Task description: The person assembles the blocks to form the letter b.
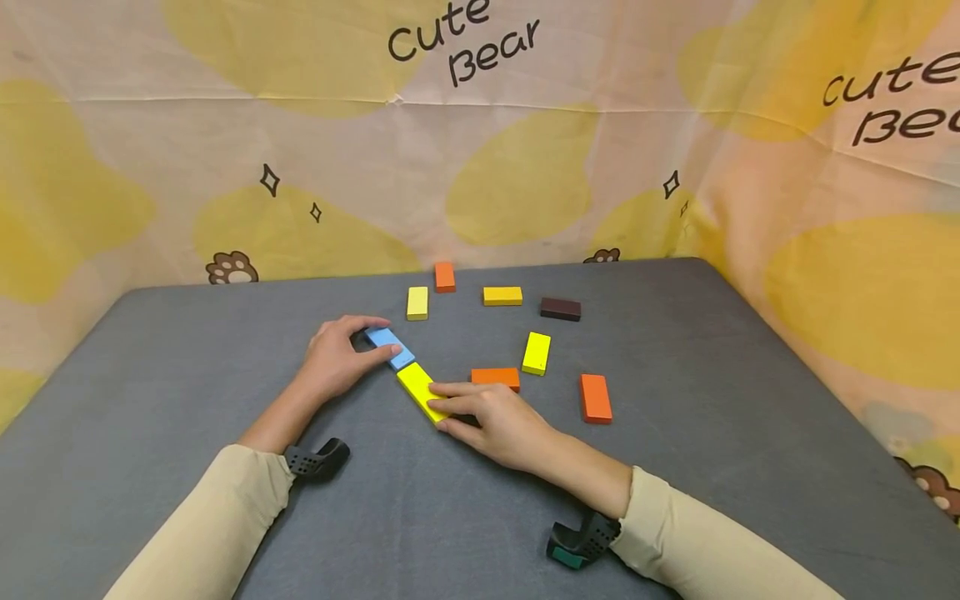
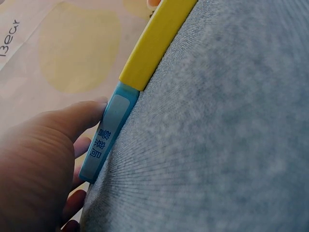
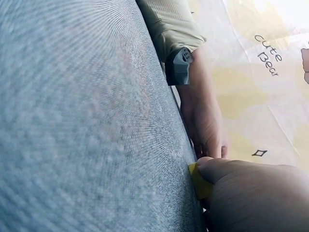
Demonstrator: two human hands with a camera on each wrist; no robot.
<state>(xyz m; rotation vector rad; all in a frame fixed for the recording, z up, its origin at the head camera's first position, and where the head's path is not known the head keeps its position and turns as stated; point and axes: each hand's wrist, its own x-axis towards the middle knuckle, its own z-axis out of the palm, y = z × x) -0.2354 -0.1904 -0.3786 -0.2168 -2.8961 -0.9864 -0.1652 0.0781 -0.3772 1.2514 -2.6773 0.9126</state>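
Observation:
A blue block lies flat on the grey cloth, its end against the end of a bright yellow block, the two in one slanting line. My left hand holds the blue block between thumb and fingers. Printed characters show on the side of the blue block in the left wrist view. At the near end of the yellow block, my right hand pinches it with thumb and fingers. Only a corner of the yellow block shows past the thumb in the right wrist view.
Right of the yellow block lie an orange block, another yellow block and a second orange block. Farther back are a pale yellow block, an orange block, a yellow block and a dark brown block.

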